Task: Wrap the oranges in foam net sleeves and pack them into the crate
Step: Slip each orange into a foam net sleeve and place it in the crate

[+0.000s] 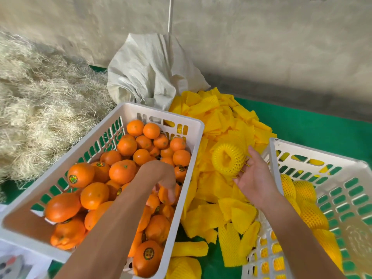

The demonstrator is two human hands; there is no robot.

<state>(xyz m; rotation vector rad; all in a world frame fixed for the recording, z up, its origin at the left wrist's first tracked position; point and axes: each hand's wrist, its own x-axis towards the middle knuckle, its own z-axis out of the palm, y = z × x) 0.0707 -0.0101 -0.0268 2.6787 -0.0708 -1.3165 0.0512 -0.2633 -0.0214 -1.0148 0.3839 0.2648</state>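
Head view: The step in hand is picking the next fruit. The left hand (167, 181) reaches into the supply crate (124, 109), fingers curled on an orange (166, 195). The right hand (254, 178) holds an opened foam net sleeve (228, 160) over the sleeve pile (225, 121), fingers spread against its rim. Next move, likely: seat the orange in the sleeve mouth. Wrapped oranges (304, 194), yellow-netted, lie in the packing crate (354, 172).
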